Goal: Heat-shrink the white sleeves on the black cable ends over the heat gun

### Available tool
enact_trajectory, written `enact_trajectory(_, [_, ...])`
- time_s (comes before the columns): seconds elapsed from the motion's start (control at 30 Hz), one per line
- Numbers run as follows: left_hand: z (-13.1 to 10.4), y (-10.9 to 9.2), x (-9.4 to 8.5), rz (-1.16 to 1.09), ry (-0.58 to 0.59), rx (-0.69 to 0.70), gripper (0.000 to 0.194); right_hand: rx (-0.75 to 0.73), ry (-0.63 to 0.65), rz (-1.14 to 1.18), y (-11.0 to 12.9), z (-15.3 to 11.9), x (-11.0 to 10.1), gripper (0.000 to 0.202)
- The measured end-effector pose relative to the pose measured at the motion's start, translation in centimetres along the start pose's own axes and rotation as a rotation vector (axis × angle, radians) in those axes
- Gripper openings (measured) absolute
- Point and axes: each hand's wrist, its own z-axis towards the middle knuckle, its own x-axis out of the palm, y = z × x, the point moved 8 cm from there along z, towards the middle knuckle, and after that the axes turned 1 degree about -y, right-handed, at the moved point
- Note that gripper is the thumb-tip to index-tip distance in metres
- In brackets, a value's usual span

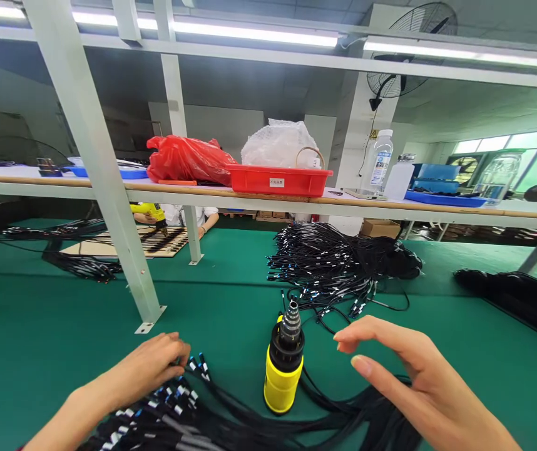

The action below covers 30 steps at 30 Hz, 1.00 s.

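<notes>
My left hand is at the lower left with its fingers curled in, right beside the white and blue tipped ends of black cables. Whatever those fingers hold, if anything, is hidden. At the lower right my right hand is held above the table with thumb and forefinger apart and nothing between them. Between the hands a yellow and black heat gun stands upright, its stepped metal nozzle pointing up. A bundle of black cables runs along the near edge, passing below both hands.
A big pile of black cables lies farther back on the green table. White posts carry a shelf holding a red bin, a red bag and bottles. Across the table, another person's hand holds a yellow heat gun.
</notes>
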Motion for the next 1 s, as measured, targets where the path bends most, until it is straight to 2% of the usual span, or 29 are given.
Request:
enact_trajectory(0.1, [-1.1, -0.4, -2.3, -0.026, 0.016, -0.003, 0.015, -0.016, 0.011, 0.014, 0.1, -0.3, 0.0, 0.025])
enact_trajectory(0.17, [-1.2, -0.3, -3.3, 0.02, -0.022, -0.037, 0.016, -0.024, 0.014, 0.01, 0.0, -0.5, 0.0, 0.024])
enact_trajectory(0.23, [-0.9, -0.2, -3.4, 0.055, -0.093, -0.047, 0.022, -0.034, 0.009, 0.003, -0.1, -0.6, 0.0, 0.023])
enact_trajectory(0.27, [-0.6, -0.4, -2.9, 0.051, -0.117, -0.035, 0.025, -0.038, 0.005, 0.0, -0.2, -0.7, 0.0, 0.024])
enact_trajectory(0.33, [0.2, -0.9, -0.6, 0.007, -0.116, 0.003, 0.028, -0.046, 0.0, -0.005, -0.2, -0.7, 0.1, 0.025])
enact_trajectory(0.53, [2.4, -3.7, 9.1, -0.085, 0.07, 0.094, 0.026, -0.064, 0.002, -0.002, 0.3, -0.7, 0.5, 0.023])
enact_trajectory(0.6, [2.8, -4.3, 11.1, -0.103, 0.12, 0.102, 0.028, -0.057, 0.006, 0.014, 0.3, -0.7, 0.5, 0.022])
enact_trajectory(0.67, [3.0, -4.4, 12.0, -0.114, 0.151, 0.104, 0.028, -0.035, 0.01, 0.018, 0.1, -0.8, 0.5, 0.024])
enact_trajectory(0.73, [3.1, -4.5, 12.1, -0.118, 0.163, 0.111, 0.027, -0.005, 0.02, 0.01, -0.2, -0.8, 0.5, 0.026])
enact_trajectory(0.83, [3.0, -4.5, 10.6, -0.109, 0.147, 0.122, 0.027, 0.023, 0.033, -0.001, -0.7, -1.0, 0.6, 0.026])
enact_trajectory(0.9, [2.7, -4.6, 8.8, -0.097, 0.122, 0.128, 0.021, 0.027, 0.035, 0.002, -0.8, -1.0, 0.6, 0.026])
enact_trajectory(1.0, [1.8, -4.8, 5.1, -0.076, 0.077, 0.133, 0.015, 0.02, 0.033, 0.018, -0.7, -0.9, 0.4, 0.026])
